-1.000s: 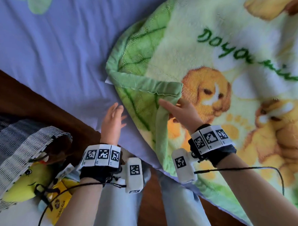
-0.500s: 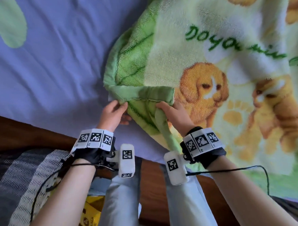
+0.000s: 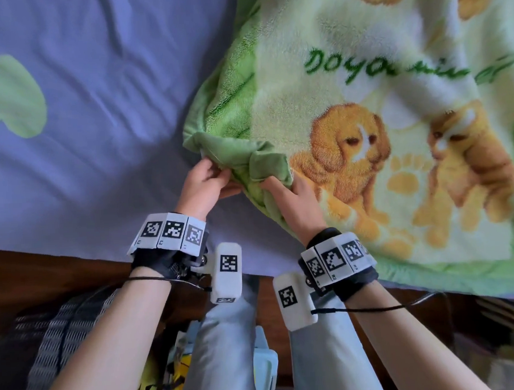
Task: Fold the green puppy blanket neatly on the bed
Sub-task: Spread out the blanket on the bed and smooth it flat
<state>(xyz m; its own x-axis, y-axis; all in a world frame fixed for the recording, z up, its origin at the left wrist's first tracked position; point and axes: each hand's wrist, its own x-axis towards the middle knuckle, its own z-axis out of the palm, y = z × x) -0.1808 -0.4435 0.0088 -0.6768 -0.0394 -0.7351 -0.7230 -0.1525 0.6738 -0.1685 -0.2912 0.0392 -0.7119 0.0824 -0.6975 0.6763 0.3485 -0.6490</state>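
Blanket: the green puppy blanket (image 3: 319, 109) lies across the right side of the bed, its near-left corner (image 3: 242, 154) bunched up and turned over.
Left hand: the left hand (image 3: 204, 186) has its fingers curled, pinching the left edge of that corner.
Right hand: the right hand (image 3: 294, 199) sits just beside it, fingers curled into the same fold, gripping.
Bed: the lilac sheet (image 3: 98, 98) shows bare to the left.
Wrists: 2 tracker bands (image 3: 170, 232), 1 each.
Lower left: a woven basket (image 3: 64, 321) below the wooden frame (image 3: 47, 269).
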